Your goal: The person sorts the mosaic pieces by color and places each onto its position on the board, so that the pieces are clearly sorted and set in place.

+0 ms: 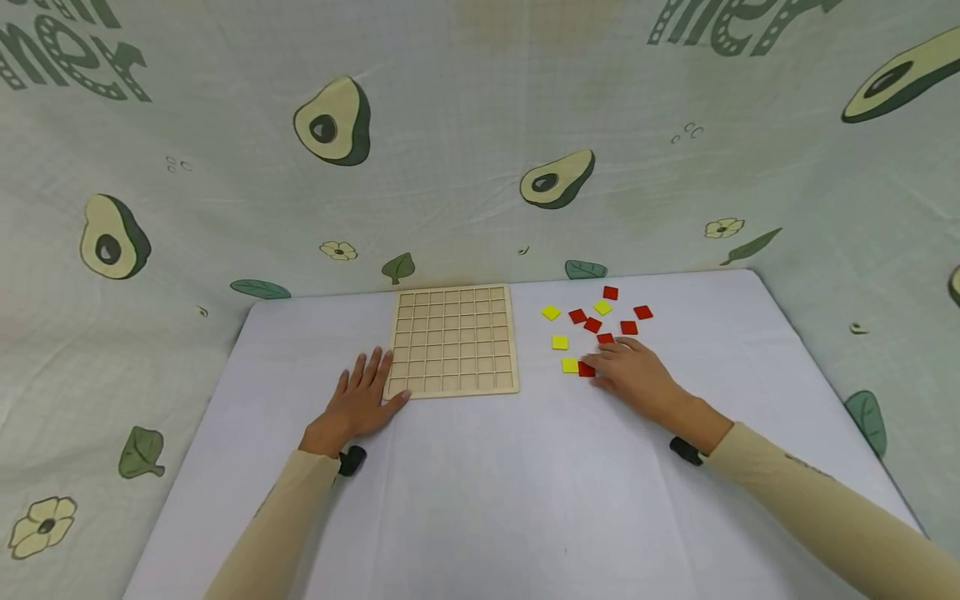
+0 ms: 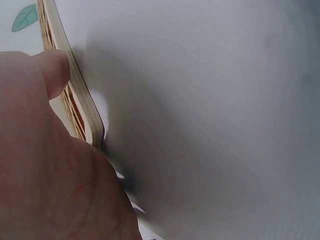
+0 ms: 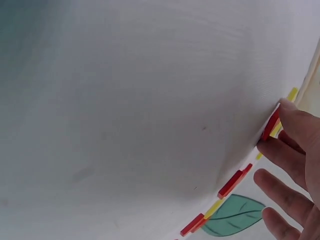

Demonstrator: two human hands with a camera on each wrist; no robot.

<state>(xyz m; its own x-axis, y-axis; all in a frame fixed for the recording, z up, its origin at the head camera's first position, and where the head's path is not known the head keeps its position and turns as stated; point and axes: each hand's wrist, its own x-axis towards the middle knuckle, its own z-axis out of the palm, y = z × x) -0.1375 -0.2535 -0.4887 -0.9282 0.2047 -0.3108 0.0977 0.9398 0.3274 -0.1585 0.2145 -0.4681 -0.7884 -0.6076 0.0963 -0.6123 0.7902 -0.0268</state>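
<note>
My left hand (image 1: 356,406) lies flat with fingers spread at the near left corner of a pale wooden grid board (image 1: 453,342). Its thumb rests over the board's edge, which also shows beside the thumb in the left wrist view. On the right, my right hand (image 1: 633,379) pinches a red square tile (image 3: 271,124) between thumb and index finger, its other fingers loosely spread. A yellow tile (image 1: 569,365) lies directly left of that red tile. Another red tile (image 1: 605,338) is partly hidden by the fingertips.
Several loose tiles lie beyond the right hand, among them a red tile (image 1: 642,312) and a yellow tile (image 1: 551,312). White cloth covers the table (image 1: 465,500). A patterned curtain (image 1: 450,167) hangs behind the table and along its sides.
</note>
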